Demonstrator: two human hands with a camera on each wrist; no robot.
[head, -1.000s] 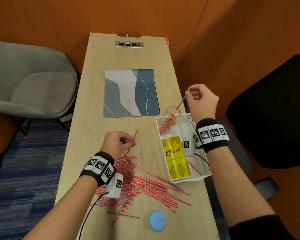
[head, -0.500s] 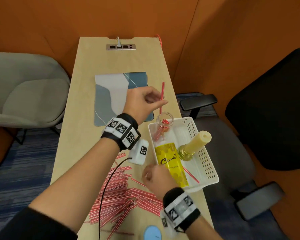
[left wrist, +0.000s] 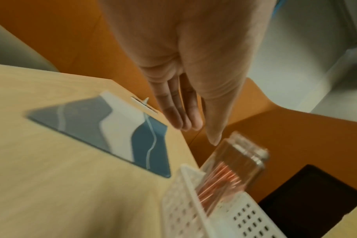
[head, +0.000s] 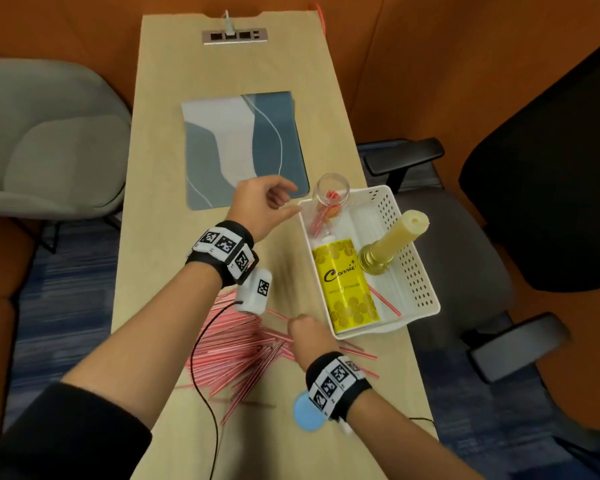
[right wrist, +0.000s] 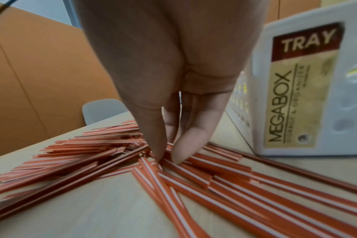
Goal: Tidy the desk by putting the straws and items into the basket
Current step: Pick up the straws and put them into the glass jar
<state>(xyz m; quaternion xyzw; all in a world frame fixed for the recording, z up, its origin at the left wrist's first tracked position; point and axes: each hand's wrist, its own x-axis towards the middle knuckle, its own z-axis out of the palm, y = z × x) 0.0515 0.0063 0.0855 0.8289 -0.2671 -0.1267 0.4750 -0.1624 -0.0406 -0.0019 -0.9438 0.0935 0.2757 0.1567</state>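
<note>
Our left hand [head: 262,206] hangs above the desk [head: 160,188] with its fingers [left wrist: 179,112] straight and relaxed, holding nothing. Just beyond its fingertips stands the white basket [head: 418,271], and the nearest thing in it is a glass jar [head: 328,199] leaning against the basket's far corner with several red straws inside. Behind this hand a blue and white mat [head: 243,147] lies flat on the desk.

Our right hand [head: 309,336] is down on the pile of loose straws [head: 232,351], close to the near end of the basket. From the right wrist view, thumb and forefinger [right wrist: 185,145] come together with their tips on the straws; we cannot tell whether they have one pinched yet. The straws fan out under and to the left of this hand, and a few lie along the basket's base.

Past this hand, inside the basket, a yellow box [head: 345,284] lies flat, a candle [head: 395,240] in a gold holder leans beside it, and one straw lies on the floor of the basket. Beside our right wrist, a round blue disc [head: 303,414] rests on the desk.
</note>
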